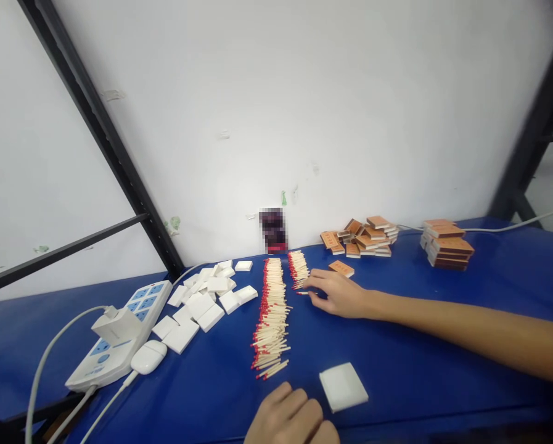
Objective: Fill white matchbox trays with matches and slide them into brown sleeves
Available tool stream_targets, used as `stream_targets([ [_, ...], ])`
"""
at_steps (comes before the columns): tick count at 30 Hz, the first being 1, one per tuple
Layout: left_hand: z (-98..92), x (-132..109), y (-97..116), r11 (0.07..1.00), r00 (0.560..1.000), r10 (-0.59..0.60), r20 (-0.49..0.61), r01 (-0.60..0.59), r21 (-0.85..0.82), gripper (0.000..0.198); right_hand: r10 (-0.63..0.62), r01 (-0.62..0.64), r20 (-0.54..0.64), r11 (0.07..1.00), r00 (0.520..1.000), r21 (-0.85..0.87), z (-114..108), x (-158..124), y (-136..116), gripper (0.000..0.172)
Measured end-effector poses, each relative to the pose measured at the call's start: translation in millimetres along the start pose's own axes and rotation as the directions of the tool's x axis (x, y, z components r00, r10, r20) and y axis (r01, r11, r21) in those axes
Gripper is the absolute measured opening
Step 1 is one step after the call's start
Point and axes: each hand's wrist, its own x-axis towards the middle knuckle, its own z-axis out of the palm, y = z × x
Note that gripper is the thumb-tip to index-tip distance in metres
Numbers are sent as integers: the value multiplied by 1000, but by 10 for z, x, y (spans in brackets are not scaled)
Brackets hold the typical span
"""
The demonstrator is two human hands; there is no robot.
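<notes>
My right hand (334, 293) reaches in from the right, its thumb and index finger pinched on a match (303, 293) whose red head points left. That match lies at the near end of a short row of matches (298, 268). Left of it runs a longer row of matches (274, 308), red heads to the left, looser towards me. At the bottom edge my left hand (291, 419) is curled into a fist, knuckles up; its palm side is hidden. Just right of the fist lies a flat white square piece (344, 386).
Loose white box pieces (202, 299) are heaped on the left of the blue table (396, 351). Beyond them sit a power strip (137, 333) and a white charging case (149, 357) with cables. Orange matchboxes (368, 237) lie piled by the wall; more matchboxes (447, 243) are stacked further right.
</notes>
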Motion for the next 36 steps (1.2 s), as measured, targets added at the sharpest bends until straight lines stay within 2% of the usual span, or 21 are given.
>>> stream_targets([
  [2, -1, -7, -18, 1000, 1000, 8, 21, -8, -14, 36, 50, -50, -4, 999, 999, 16, 11, 1, 17, 27],
  [5, 21, -75, -29, 999, 997, 17, 81, -14, -41, 33, 98, -101, 48, 994, 994, 51, 3, 34, 31, 28],
  [9, 22, -167, -44, 997, 989, 12, 149, 0, -80, 25, 133, -133, 91, 991, 987, -12, -4, 52, 16, 24],
  [11, 0, -176, -42, 994, 983, -12, 182, 32, -108, 20, 135, -133, 81, 991, 988, -22, 9, 50, 16, 23],
  [14, -52, -140, -15, 974, 963, -102, 248, 148, -173, 5, 140, -137, 62, 990, 988, -38, 37, 41, 32, 25],
  [16, -87, -102, 12, 957, 942, -165, 291, 225, -185, 15, 157, -153, 50, 986, 986, -72, 49, 33, 46, 27],
  [18, -117, -69, 33, 952, 931, -188, 313, 252, -177, 24, 165, -161, 48, 984, 985, -79, 51, 22, 55, 28],
  [25, -141, -58, 30, 952, 929, -166, 332, 239, -191, 29, 103, -106, 71, 993, 992, 44, 21, 18, 66, 31],
  [29, -41, -96, 47, 959, 957, -180, 226, 222, -175, 22, 89, -93, 103, 995, 991, 40, 9, 40, 63, 26],
  [32, 15, -123, 56, 959, 970, -188, 154, 215, -186, 26, 97, -101, 110, 995, 989, 26, 10, 45, 58, 23],
  [36, -43, -126, 38, 948, 945, -180, 274, 241, -207, 22, 115, -120, 102, 992, 988, 44, 20, 39, 63, 25],
])
